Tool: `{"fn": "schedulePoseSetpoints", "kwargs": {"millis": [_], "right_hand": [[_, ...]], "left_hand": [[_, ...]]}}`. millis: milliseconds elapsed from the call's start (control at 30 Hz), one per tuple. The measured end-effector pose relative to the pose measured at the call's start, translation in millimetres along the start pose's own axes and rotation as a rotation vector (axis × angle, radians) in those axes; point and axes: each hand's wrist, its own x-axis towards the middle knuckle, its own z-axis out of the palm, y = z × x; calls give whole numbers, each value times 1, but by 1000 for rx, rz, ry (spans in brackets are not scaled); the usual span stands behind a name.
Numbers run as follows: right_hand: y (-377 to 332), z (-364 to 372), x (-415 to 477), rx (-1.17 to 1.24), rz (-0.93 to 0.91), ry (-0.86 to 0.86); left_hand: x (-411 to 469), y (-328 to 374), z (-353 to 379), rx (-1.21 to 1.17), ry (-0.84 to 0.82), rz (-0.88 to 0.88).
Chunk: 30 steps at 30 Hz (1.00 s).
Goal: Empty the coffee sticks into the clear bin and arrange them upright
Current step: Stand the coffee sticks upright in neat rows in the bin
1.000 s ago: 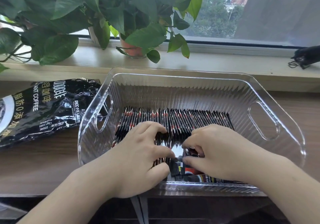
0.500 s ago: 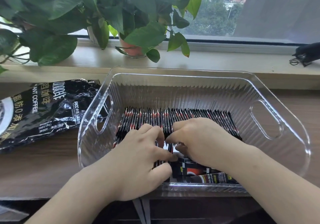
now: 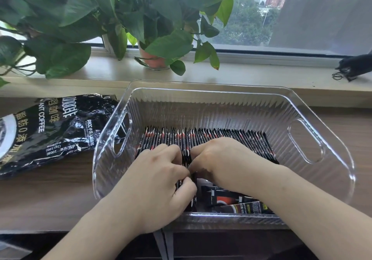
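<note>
The clear bin (image 3: 221, 87) with ribbed walls and two handle cutouts stands on the wooden table. A long row of black and red coffee sticks (image 3: 237, 139) stands on edge across its middle. Several more sticks (image 3: 239, 203) lie flat at the near wall. My left hand (image 3: 159, 181) has its fingers curled over the left part of the row and grips a bunch of sticks. My right hand (image 3: 221, 159) meets it at the row's middle, with fingertips tucked down among the sticks, so they are hidden.
The black instant-coffee bag (image 3: 48, 127) lies flat to the left of the bin. A potted plant (image 3: 153, 60) stands on the windowsill behind, leaves hanging toward the bin. A black object (image 3: 354, 66) sits on the sill at far right.
My right hand has left the flat sticks at the near wall and moved up and left to the standing row. It now meets my left hand there. The left hand barely shifted.
</note>
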Motion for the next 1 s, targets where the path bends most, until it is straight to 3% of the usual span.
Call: {"fn": "schedulePoseSetpoints", "kwargs": {"millis": [100, 300, 600, 800, 1000], "right_hand": [[-1, 0, 1, 55, 72, -42], [0, -1, -11, 228, 227, 42], [-8, -4, -25, 330, 267, -78], [-4, -7, -32, 298, 280, -46], [10, -41, -67, 371, 441, 97]], "left_hand": [[0, 1, -1, -25, 3, 6], [-1, 3, -4, -21, -67, 24], [-1, -1, -2, -23, -76, -46], [2, 0, -5, -63, -221, 21], [2, -1, -6, -66, -295, 48]]}}
